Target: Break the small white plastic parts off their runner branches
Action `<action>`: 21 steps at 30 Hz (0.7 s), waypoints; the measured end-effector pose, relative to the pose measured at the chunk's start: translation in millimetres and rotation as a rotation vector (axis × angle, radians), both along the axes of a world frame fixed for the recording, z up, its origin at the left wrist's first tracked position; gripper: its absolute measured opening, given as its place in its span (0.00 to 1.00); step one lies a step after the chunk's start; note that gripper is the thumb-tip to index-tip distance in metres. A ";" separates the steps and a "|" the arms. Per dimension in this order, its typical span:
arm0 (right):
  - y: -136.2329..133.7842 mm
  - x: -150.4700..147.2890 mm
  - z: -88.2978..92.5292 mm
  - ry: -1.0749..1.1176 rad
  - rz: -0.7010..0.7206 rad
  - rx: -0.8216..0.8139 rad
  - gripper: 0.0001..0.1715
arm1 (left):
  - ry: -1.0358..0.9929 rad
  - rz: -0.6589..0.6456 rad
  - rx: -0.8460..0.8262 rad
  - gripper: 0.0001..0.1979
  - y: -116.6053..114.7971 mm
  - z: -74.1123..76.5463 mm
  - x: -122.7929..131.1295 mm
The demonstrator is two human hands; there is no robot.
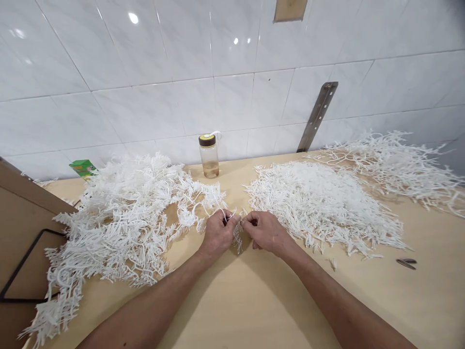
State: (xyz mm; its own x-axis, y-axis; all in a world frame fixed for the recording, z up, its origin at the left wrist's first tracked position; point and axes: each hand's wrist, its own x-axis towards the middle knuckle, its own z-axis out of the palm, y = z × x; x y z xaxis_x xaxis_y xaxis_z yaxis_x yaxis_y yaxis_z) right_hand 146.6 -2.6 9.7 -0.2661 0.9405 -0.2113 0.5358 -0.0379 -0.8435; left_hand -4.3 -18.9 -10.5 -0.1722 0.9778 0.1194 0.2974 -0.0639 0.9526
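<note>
Head view: left hand point(219, 232) and right hand point(266, 232) both pinch a white strand point(238, 241) over bench point(232, 300), between left pile point(123, 218) and right pile point(327, 203); a hard tug might snap it.

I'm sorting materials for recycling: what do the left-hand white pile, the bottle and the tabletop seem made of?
White pile: probably matte, flexible plastic, from its thin, evenly white, curling branches.
Bottle: clear, glossy plastic or glass, since brownish liquid shows through; which is unclear.
Tabletop: smooth wood or wood-look laminate, judging by its pale tan surface.
</note>
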 end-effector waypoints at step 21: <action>1.4 9.8 2.2 0.046 0.027 0.311 0.18 | -0.369 -0.059 -0.116 0.21 0.0 13.6 -3.6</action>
